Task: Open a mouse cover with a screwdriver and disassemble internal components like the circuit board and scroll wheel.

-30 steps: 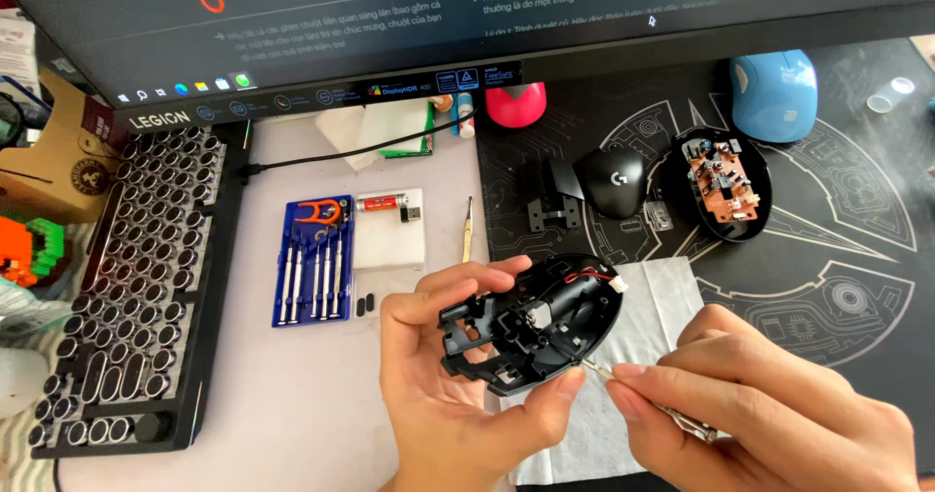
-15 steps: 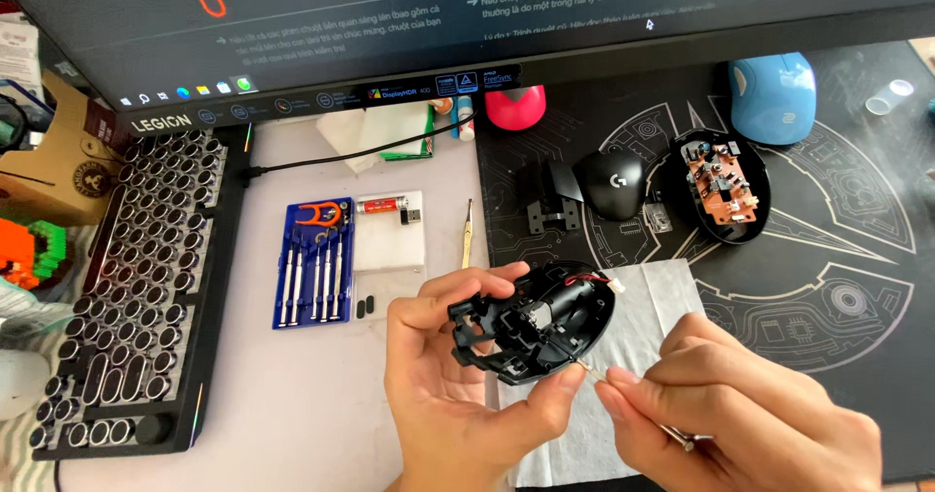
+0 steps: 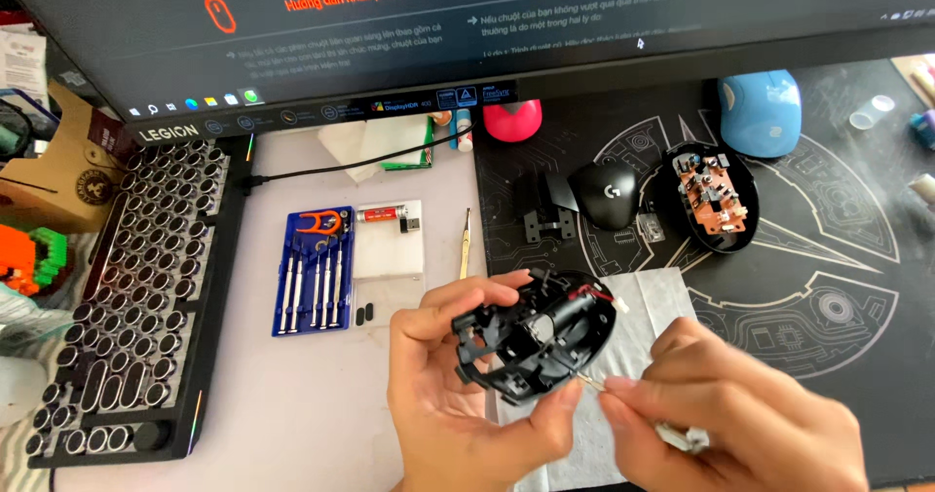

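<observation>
You hold the black mouse shell (image 3: pixel 536 341), opened with its inner frame and a silvery cylinder showing, above the white tissue (image 3: pixel 638 321) near the front edge of the surface. Your left hand (image 3: pixel 458 395) cups it from below and the left, thumb over its upper edge and fingers closed round its underside, so that grip is firmly shut on the shell. Your right hand (image 3: pixel 726 414) sits just right of it, fingers pinched closed on a thin metal tool (image 3: pixel 672 432) whose tip touches the shell's lower right rim; a red wire with a small white plug (image 3: pixel 616 300) pokes out of the shell's upper right. Beyond the tissue, on the dark patterned mouse mat (image 3: pixel 838 287), lie a black mouse top cover (image 3: pixel 604 195), a second opened mouse base with a brown circuit board (image 3: pixel 711 195), and further back a light blue mouse (image 3: pixel 760 112) and a pink rounded object (image 3: pixel 513 119). Left of your hands, a blue tray of small screwdrivers (image 3: pixel 314 270) rests on the pale surface beside a clear flat packet (image 3: pixel 390 244) and a slim screwdriver (image 3: pixel 466 244). A keyboard with round keys (image 3: pixel 127 297) runs along the far left, below the monitor (image 3: pixel 390 34).
</observation>
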